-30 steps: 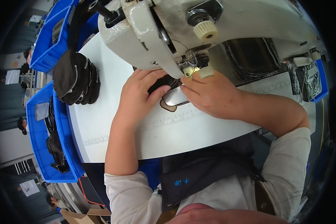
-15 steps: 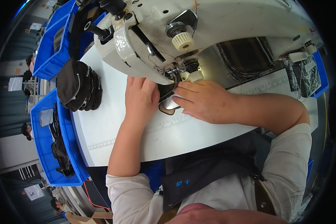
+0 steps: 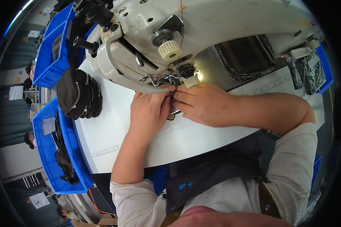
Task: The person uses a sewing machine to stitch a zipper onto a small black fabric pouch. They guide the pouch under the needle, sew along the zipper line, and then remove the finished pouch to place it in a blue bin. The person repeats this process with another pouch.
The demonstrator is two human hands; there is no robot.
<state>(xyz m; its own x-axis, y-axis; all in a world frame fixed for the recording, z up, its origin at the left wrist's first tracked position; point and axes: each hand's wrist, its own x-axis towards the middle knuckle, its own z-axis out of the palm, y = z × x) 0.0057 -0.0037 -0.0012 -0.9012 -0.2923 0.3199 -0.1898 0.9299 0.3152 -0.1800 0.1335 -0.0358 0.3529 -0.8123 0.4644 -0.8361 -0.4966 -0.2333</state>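
Observation:
Under the head of a white sewing machine (image 3: 204, 22), a small dark fabric piece with a zipper (image 3: 172, 93) lies mostly covered by my fingers. My left hand (image 3: 149, 113) is at its left side, fingers closed on the cloth, fingertips partly behind the machine's curved white guard. From the right, my right hand (image 3: 206, 104) pinches the same piece just below the presser foot (image 3: 172, 77). The thumbs and fingertips nearly meet at the zipper. A small brown-edged tab (image 3: 171, 117) shows below my hands.
A stack of dark zippered pouches (image 3: 79, 94) stands at the table's left. Blue bins (image 3: 49, 162) flank that side, with dark pieces inside. Right of the needle lies a pile of dark panels (image 3: 248, 56). Plastic-wrapped items (image 3: 308, 72) sit at far right. A ruler strip (image 3: 106, 150) crosses the white table.
My left hand has shifted right, closer to my right hand, and covers more of the zippered piece. The whole view has tilted slightly; less of the brown-edged tab shows.

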